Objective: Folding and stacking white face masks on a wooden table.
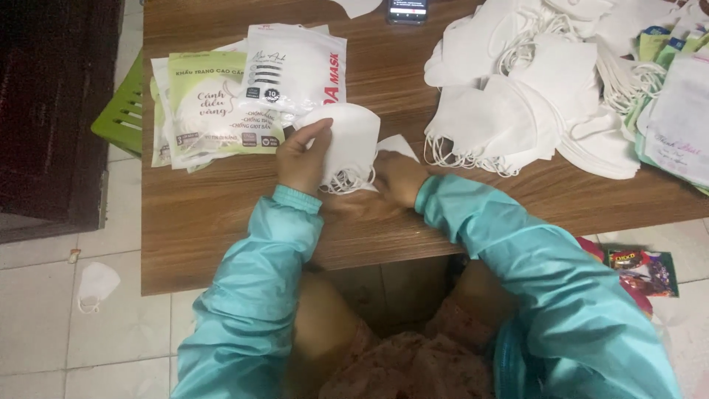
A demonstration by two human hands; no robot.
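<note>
My left hand (301,157) grips a small stack of folded white face masks (348,140) by its left edge, thumb on top, held just above the wooden table (221,222). My right hand (399,177) is under the stack's right side, fingers curled on it, with the ear loops hanging between both hands. Both arms wear teal sleeves. A white mask package (295,66) lies just beyond the stack, on top of green and white packages (207,103).
A large heap of loose white masks (532,89) covers the table's right half. More packages (679,111) lie at the far right. A phone (408,10) sits at the far edge. One mask (94,284) lies on the tiled floor at left, a green stool (122,111) beside the table.
</note>
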